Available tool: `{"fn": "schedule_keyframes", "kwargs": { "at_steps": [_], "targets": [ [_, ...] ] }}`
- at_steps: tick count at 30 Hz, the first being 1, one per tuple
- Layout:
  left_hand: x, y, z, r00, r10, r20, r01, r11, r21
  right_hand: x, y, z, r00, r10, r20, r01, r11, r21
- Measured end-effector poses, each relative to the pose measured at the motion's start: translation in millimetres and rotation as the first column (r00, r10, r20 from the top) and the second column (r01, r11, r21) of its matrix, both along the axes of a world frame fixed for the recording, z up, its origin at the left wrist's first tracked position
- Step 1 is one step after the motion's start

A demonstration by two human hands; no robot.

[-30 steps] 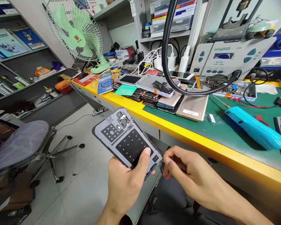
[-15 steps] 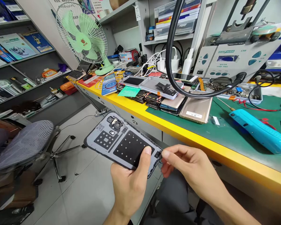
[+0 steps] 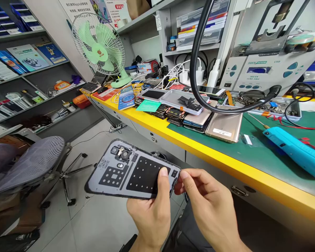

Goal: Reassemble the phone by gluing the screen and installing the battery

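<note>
A grey phone back panel with black dotted patches and a camera cutout is held in the air in front of the bench. My left hand grips its lower edge, with the thumb lying over the large black patch. At the panel's right end, my right hand has its thumb and index finger pinched together at the corner. Whatever lies between those fingertips is too small to make out.
The yellow-edged bench holds stacked phones, a white tray, a blue handheld tool and a green fan. A thick black cable loops above it. A mesh chair stands at the left.
The phone panel has shifted left and down and lies at a flatter angle. Both hands have moved slightly lower, keeping their holds. The camera view has shifted a little.
</note>
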State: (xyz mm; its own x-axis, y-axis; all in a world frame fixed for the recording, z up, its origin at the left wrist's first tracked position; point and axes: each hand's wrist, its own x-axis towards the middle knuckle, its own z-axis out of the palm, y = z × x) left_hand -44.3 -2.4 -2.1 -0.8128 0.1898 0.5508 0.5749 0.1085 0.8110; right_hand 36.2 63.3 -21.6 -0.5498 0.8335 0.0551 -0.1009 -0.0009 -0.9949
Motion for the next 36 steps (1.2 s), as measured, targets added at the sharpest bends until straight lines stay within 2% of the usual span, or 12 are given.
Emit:
{"fn": "schedule_keyframes", "kwargs": {
  "at_steps": [3, 6, 9, 11, 17, 22, 29, 32, 36],
  "targets": [
    [0, 1, -4.5, 0.996, 0.066, -0.058, -0.066, 0.998, -0.001, -1, -3, -4.4, 0.996, -0.061, 0.058, 0.051, 0.987, 0.150],
    [1, 3, -9.4, 0.983, 0.133, -0.128, -0.133, 0.991, 0.009, -1, -5, -8.7, 0.993, -0.077, 0.089, 0.056, 0.975, 0.217],
    [2, 3, -11.5, 0.979, 0.172, -0.107, -0.171, 0.985, 0.015, -1, -4, -10.5, 0.994, -0.063, 0.088, 0.033, 0.952, 0.306],
    [2, 3, -10.5, 0.988, 0.149, -0.041, -0.149, 0.989, 0.020, 0, -4, -10.3, 0.994, -0.066, 0.084, 0.028, 0.920, 0.392],
    [-1, 2, -4.0, 0.988, 0.093, 0.127, -0.100, 0.994, 0.048, 5, -3, -9.2, 0.999, -0.037, 0.027, 0.012, 0.768, 0.640],
    [-2, 1, -3.1, 0.949, 0.029, 0.313, -0.039, 0.999, 0.025, 11, -4, -13.6, 0.998, 0.001, 0.056, -0.041, 0.695, 0.718],
    [0, 7, 3.5, 0.904, -0.017, 0.427, -0.040, 0.992, 0.124, 14, -10, -15.7, 0.998, 0.031, 0.062, -0.069, 0.580, 0.811],
    [-2, 7, 2.8, 0.875, -0.061, 0.480, -0.031, 0.983, 0.180, 15, -13, -19.2, 0.997, 0.051, 0.063, -0.081, 0.556, 0.827],
    [-5, 5, -2.6, 0.813, -0.142, 0.564, 0.009, 0.973, 0.232, 18, -20, -25.2, 0.991, 0.083, 0.102, -0.131, 0.553, 0.823]
  ]
}}
